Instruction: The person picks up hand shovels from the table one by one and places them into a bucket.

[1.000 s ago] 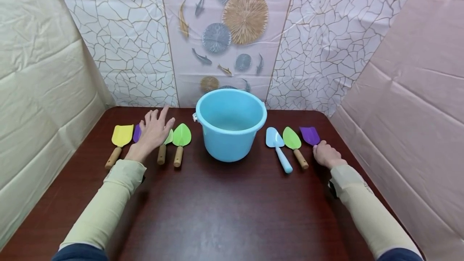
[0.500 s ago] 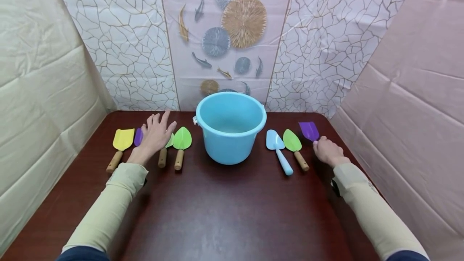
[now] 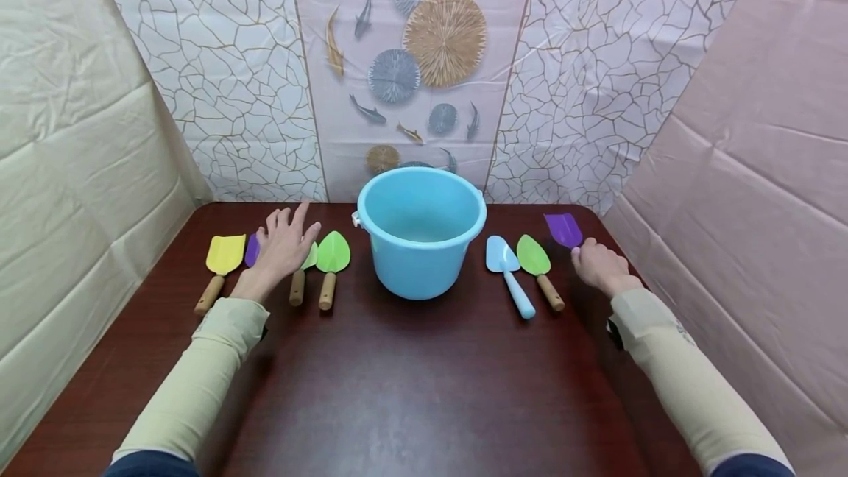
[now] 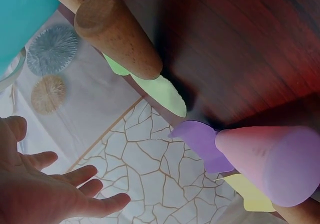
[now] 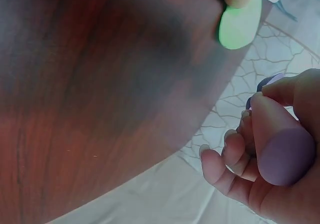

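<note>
My right hand (image 3: 601,268) grips the pink-to-purple handle (image 5: 282,144) of a purple trowel (image 3: 564,230) at the table's right edge. In the right wrist view its thumb and fingers curl round that handle. My left hand (image 3: 281,245) hovers with fingers spread over another purple trowel (image 4: 202,144), which lies beneath it and is partly hidden in the head view. Nothing is in the left palm. Beside that hand lie a yellow trowel (image 3: 225,254), a pale green trowel (image 3: 310,257) and a bright green trowel (image 3: 333,252), all with wooden handles.
A light blue bucket (image 3: 422,271) stands upright at the middle back of the dark red table (image 3: 411,389). Right of it lie a light blue trowel (image 3: 501,254) and a green trowel (image 3: 533,255) with a wooden handle. Fabric walls border the back and sides.
My right hand has shifted slightly, and the purple trowel's blade has moved toward the back of the table. The left hand stays about where it was, fingers spread. The head view tilted a little.
</note>
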### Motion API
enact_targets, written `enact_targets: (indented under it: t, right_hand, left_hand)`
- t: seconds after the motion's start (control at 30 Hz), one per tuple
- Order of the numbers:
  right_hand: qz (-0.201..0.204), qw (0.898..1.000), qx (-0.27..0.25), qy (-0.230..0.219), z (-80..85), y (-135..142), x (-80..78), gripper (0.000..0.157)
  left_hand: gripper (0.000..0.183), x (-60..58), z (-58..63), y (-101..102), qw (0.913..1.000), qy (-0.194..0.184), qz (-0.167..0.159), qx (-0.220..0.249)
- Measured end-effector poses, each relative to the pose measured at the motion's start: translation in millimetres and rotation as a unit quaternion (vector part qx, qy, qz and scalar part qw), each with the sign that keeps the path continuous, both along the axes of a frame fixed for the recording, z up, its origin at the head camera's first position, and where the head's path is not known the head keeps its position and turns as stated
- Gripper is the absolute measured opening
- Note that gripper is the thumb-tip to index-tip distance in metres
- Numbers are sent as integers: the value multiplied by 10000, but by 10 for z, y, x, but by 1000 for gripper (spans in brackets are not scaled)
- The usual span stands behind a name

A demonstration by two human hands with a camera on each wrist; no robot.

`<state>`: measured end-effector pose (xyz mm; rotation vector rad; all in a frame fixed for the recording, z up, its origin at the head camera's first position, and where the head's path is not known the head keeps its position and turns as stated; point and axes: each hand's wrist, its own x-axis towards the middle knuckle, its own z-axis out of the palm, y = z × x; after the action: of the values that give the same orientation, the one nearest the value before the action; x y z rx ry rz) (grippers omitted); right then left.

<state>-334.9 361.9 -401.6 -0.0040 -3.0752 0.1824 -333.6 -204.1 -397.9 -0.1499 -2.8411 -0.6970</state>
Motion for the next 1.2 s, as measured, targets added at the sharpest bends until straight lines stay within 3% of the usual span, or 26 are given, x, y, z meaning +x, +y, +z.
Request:
enact_targets:
  t: [0.73,1.2]
  right_hand:
    - [162,9998,56,143,336,-155,-34,41]
    - [290,9996,75,-3,606,-254,-77,42]
  left_hand:
    - [60,-5,-20,-7,10000,-40,12,11]
    - [61,-25,-28,19,10000,-63,8,31]
